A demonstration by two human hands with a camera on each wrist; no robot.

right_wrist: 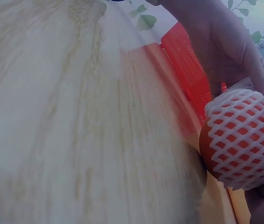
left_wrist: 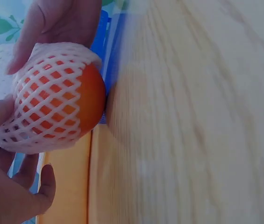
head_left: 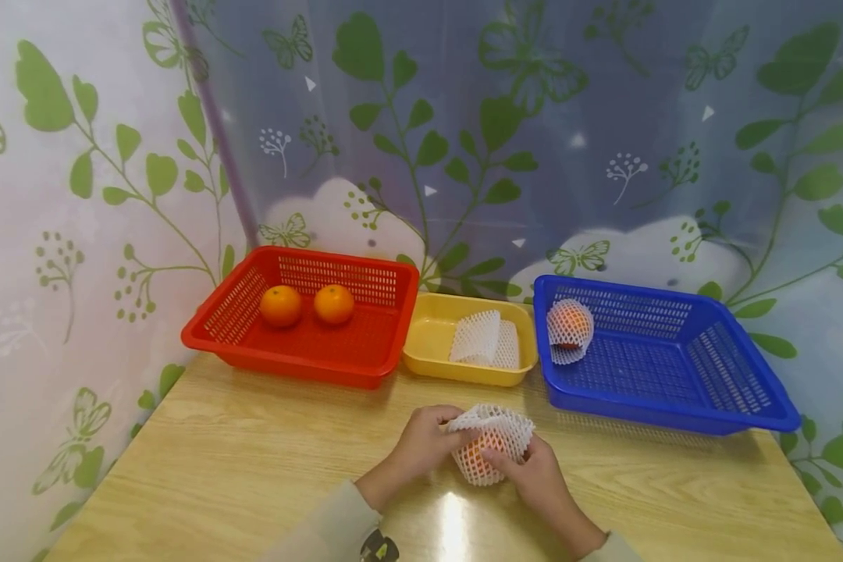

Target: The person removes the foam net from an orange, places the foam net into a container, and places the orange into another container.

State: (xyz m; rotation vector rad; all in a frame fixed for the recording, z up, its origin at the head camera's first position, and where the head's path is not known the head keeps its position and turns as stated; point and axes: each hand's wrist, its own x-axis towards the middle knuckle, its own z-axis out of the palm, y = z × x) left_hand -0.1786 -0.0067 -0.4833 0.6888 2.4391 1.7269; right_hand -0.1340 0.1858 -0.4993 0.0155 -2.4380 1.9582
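Red basket [head_left: 295,367] with two oranges [head_left: 281,306] at table's [head_left: 253,468] back-left corner, left hand [head_left: 425,441] pinching foam sleeve [head_left: 509,425], yellow tray [head_left: 425,332] of foam nets [head_left: 474,339] along back edge, right hand [head_left: 539,476] gripping sleeved orange [left_wrist: 94,98] in from that edge, blue basket [head_left: 639,410] holding netted orange [head_left: 572,320], back-right corner

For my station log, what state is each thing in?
Held fruit: netted, underside bare
Foam net: around held fruit
Left hand: gripping foam net
Right hand: gripping foam net
Oranges in red basket: unwrapped
Loose netting in yellow tray: unfilled
Fruit in blue basket: netted
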